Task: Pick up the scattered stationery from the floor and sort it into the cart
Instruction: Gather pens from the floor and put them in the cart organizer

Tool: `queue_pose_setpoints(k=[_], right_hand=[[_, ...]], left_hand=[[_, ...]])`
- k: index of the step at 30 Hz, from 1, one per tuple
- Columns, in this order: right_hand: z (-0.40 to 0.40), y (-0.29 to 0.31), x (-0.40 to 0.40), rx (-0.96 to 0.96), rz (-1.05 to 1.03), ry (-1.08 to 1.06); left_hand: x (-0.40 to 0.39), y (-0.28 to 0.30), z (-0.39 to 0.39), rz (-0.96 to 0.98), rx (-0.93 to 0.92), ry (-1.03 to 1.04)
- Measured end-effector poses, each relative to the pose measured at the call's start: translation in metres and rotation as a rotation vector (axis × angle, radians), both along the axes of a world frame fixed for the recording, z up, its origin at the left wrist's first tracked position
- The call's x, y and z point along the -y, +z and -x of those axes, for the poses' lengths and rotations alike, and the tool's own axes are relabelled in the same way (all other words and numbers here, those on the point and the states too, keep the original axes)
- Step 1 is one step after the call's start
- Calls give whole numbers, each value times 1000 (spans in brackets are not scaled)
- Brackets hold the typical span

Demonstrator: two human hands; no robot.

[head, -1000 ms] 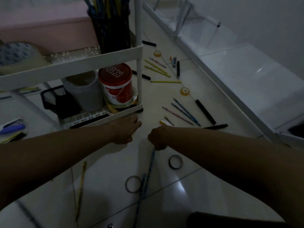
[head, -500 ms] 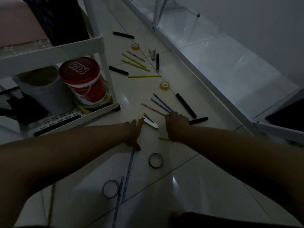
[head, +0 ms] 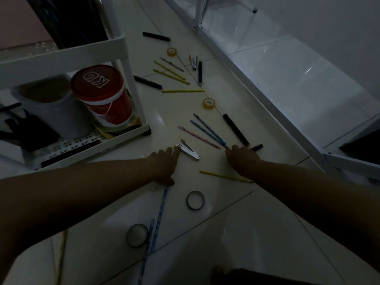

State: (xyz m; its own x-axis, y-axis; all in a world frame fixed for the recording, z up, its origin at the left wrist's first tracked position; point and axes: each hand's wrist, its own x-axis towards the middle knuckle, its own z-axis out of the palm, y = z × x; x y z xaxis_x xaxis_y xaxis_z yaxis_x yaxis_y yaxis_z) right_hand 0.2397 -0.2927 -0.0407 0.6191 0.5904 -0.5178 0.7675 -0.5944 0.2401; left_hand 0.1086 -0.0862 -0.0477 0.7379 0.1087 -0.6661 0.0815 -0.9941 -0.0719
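Observation:
Stationery lies scattered on the pale tiled floor (head: 236,223). My left hand (head: 164,165) lies flat, fingertips touching a white stapler-like tool (head: 188,150). My right hand (head: 242,158) sits knuckles up, fingers bent down over the near tips of two blue pencils (head: 207,129) and the end of a short black marker (head: 257,147); whether it grips either is hidden. A pink pencil (head: 197,136) lies between the hands and a yellow pencil (head: 224,175) under my right wrist. The white cart (head: 88,50) stands at the left.
The cart's bottom tray holds a red-lidded jar (head: 100,93) and a grey pot (head: 47,103). Tape rolls (head: 195,200) (head: 137,235), a long blue pencil (head: 159,214), yellow tape (head: 208,103), yellow pencils (head: 183,91) and black markers (head: 236,129) lie around. A white frame (head: 267,103) borders the right.
Both hands have reached farther from the cart. The left hand now touches the white tool, and the right hand has slid right onto the pencil tips and black marker.

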Motion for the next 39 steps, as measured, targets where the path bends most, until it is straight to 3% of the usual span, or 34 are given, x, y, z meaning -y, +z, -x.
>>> queue_pose_setpoints(k=[4, 7, 13, 17, 19, 26, 30, 33, 36, 39], right_hand=[[4, 16, -20, 45, -117, 11], [11, 29, -46, 2, -282, -95], [45, 52, -110, -311, -712, -341], [83, 66, -156, -741, -925, -798], [98, 72, -177, -869, -919, -900], [142, 73, -241, -840, -749, -728], [161, 54, -257, -707, -838, -489], [165, 54, -255, -687, -690, -317], [156, 70, -256, -762, -681, -294], [152, 95, -262, -792, -719, -93]], left_hand=[[-11, 8, 2, 0, 31, -10], [-18, 18, 5, 27, 86, -11], [-39, 38, 26, 260, 378, 37], [-68, 47, 57, 420, 451, 188], [-85, 49, 75, 461, 500, 258], [-147, 58, 128, 237, 421, 394], [-156, 83, 125, -37, 352, 240], [-159, 104, 111, -199, 186, 133], [-151, 117, 102, -254, 92, 244], [-151, 133, 95, -193, 0, 432]])
